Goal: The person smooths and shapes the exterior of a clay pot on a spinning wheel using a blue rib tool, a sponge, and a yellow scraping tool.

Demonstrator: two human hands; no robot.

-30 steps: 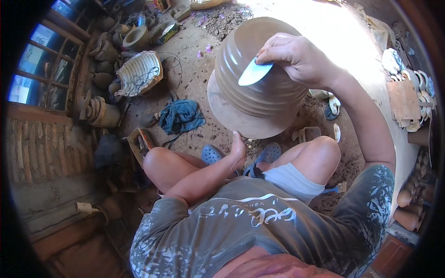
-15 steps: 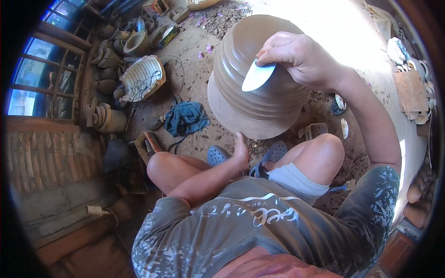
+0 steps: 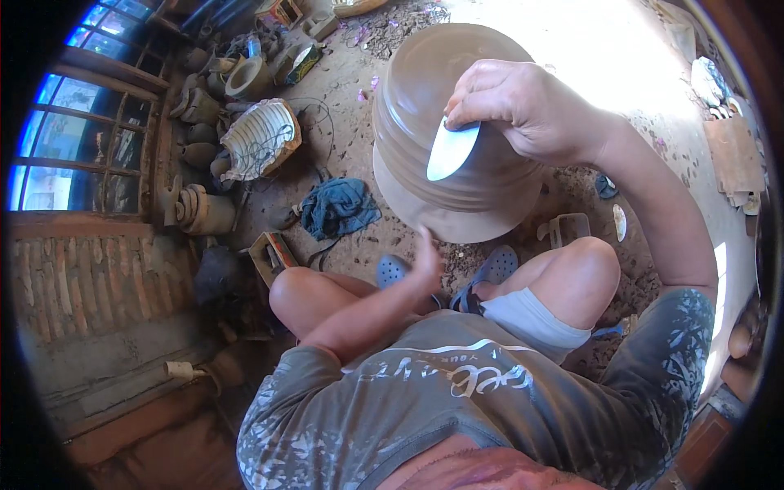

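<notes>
A large brown clay pot (image 3: 412, 114) with a ridged wall stands on a round potter's wheel (image 3: 408, 200) in front of me. My right hand (image 3: 523, 106) reaches over it from the right. Its thumb and fingers pinch a pale, shiny oval potter's rib (image 3: 453, 153), which lies against or just over the pot's near wall. Low at the wheel's near edge is my left hand (image 3: 426, 263), one digit stretched toward the rim and nothing visible in it. Its other fingers are blurred or hidden, and whether it touches the wheel I cannot tell.
A crumpled blue cloth (image 3: 339, 208) lies left of the wheel. Beyond it sit a ribbed, tray-like piece (image 3: 261, 139) and several pots by the window. Right of my knee is a clear plastic container (image 3: 569, 229). Clay scraps litter the ground around my clogs (image 3: 496, 268).
The rib in my right hand sits slightly lower along the pot's wall. My left hand stays by the wheel's near edge. The whole view has shifted a little.
</notes>
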